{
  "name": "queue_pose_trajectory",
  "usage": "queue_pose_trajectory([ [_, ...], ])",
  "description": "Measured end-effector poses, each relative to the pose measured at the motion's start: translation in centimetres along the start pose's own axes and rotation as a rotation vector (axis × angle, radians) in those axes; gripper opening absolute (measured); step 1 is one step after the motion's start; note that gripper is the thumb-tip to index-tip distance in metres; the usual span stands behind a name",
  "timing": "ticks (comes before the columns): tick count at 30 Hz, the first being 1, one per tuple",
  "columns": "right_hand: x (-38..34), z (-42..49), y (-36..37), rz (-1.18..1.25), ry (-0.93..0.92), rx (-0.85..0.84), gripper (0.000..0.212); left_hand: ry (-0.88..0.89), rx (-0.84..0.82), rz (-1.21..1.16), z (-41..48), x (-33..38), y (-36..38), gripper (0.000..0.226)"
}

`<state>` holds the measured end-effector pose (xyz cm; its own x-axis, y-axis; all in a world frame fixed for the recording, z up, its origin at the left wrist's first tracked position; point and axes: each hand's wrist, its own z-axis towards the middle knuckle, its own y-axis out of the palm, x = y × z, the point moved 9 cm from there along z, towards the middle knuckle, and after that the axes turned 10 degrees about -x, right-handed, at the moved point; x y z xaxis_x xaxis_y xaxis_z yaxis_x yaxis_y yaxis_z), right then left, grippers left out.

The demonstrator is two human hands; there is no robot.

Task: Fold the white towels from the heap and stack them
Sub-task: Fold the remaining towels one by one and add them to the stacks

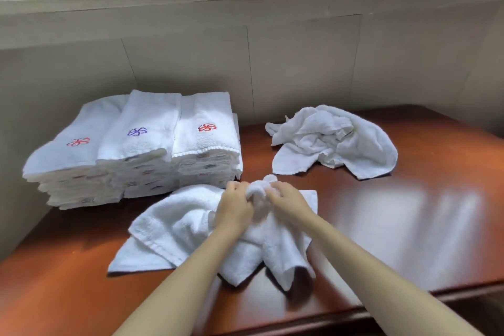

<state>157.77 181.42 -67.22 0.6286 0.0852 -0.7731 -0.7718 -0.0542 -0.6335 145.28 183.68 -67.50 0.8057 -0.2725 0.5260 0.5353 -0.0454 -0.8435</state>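
The towel [188,226] in work lies rumpled on the tabletop [409,226] at centre, close to the near edge. One corner is spread flat to the left and a loose fold droops toward the person. Both hands meet at its far side: the left hand [236,209] and the right hand [287,203] each have fingers curled into the same bunched knot of cloth, gripping it — neither is free.

I judge this the opening of a fold. The towel is off the heap but not yet spread, so the next move calls for finding two corners along one hem, drawing the hands apart and laying the cloth flat before halving it.

Just beyond the left hand stand the finished stacks [131,150], three side by side (each top towel shows a small embroidered flower). Their front is touching or all but touching the towel's far edge. The heap [335,142] of unfolded towels sits back right, apart from the hands.

Open room lies to the right and front-right, where bare tabletop runs to its edge. On the left the stacks and the wall [68,68] close in — spreading looks easiest rightward.
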Motion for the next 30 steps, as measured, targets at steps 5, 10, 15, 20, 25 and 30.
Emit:
queue_pose_trajectory([
  [5,-4.4,-2.0,3.3,-0.073,-0.057,-0.324,0.020,-0.069,0.068,-0.093,-2.3,-2.8,-6.3,0.017],
  [10,-8.4,-1.5,-0.7,-0.163,-0.089,0.098,0.012,0.004,0.074,-0.414,-4.4,-2.7,-12.4,0.038],
  [15,-12.2,-2.3,-8.9,-0.474,-0.115,0.456,0.009,0.097,-0.212,-0.214,-6.1,-2.7,-18.4,0.027],
  [20,-13.8,-1.2,-13.7,-0.769,0.049,0.381,0.012,-0.123,0.115,0.359,-7.0,-6.3,-27.4,0.023],
  [25,-18.2,-1.6,-20.8,-0.712,0.101,0.577,0.019,-0.277,0.513,0.513,-8.0,-5.7,-37.4,0.021],
  [30,-22.9,-4.7,-25.1,-0.618,-0.026,0.872,0.026,-0.177,0.879,0.336,-10.0,-2.8,-45.3,0.031],
])
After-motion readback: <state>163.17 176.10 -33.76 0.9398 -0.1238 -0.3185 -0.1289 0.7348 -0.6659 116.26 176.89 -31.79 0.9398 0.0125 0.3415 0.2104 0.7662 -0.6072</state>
